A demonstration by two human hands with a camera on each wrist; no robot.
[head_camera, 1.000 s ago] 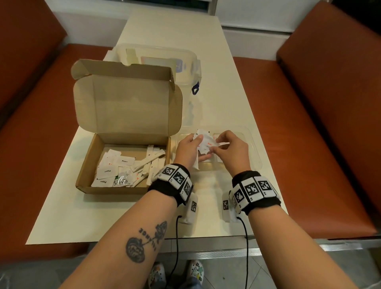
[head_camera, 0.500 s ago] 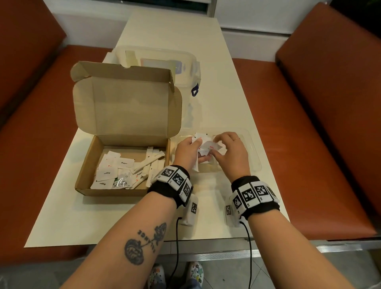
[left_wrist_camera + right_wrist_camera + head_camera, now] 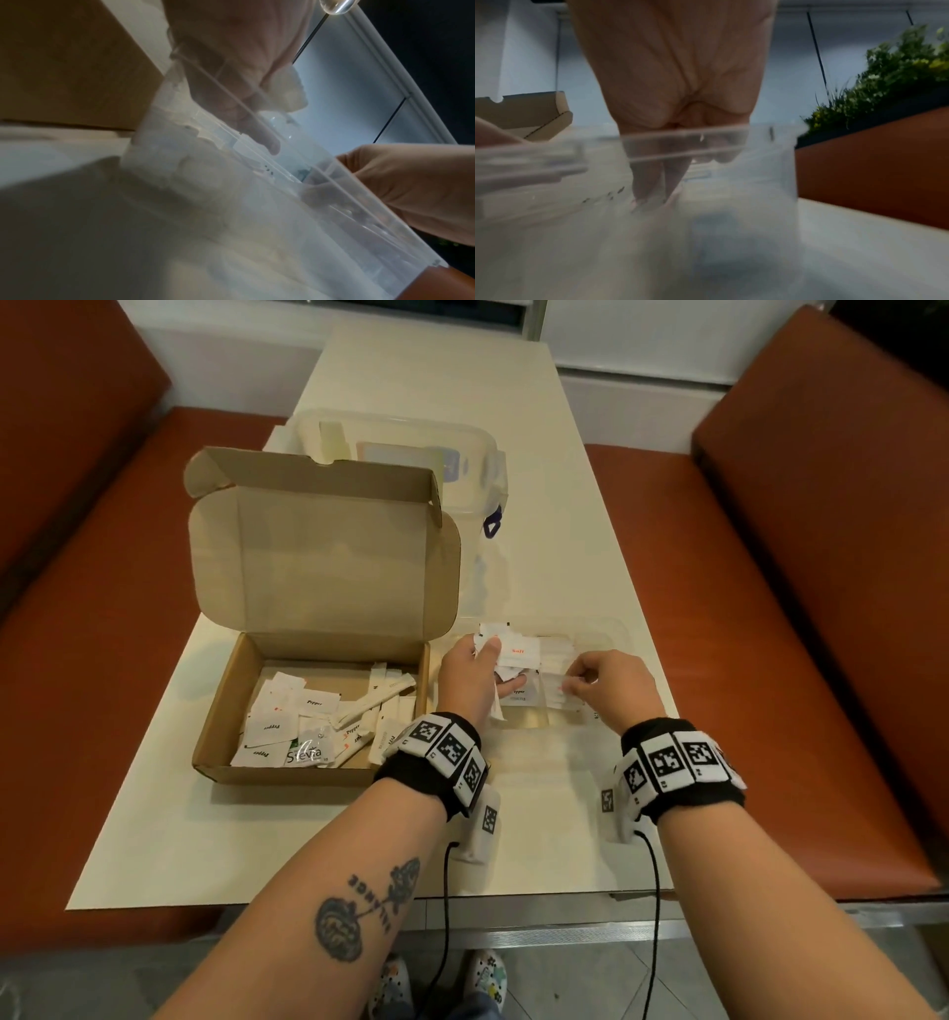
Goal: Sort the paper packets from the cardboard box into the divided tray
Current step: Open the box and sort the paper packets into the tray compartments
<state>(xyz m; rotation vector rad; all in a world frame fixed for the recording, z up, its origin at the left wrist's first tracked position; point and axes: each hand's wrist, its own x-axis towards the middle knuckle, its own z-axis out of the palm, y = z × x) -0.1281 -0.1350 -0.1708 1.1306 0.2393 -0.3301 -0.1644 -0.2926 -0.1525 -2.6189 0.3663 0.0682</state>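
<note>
The paper packets point(image 3: 506, 652) are sitting bunched in the left hand point(image 3: 470, 677) — its fingers are curling around the bundle, just above the left part of the clear divided tray point(image 3: 619, 631). The right hand point(image 3: 608, 683) is reaching down into a compartment further right, its fingers point(image 3: 654, 182) pressing together on a single packet there. More packets are lying loose in the open cardboard box point(image 3: 308, 767), which is standing on the pale surface point(image 3: 287, 845) just left of the tray.

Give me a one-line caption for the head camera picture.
Left hand holds a bunch of paper packets over the clear divided tray, right hand placing one inside.
</note>
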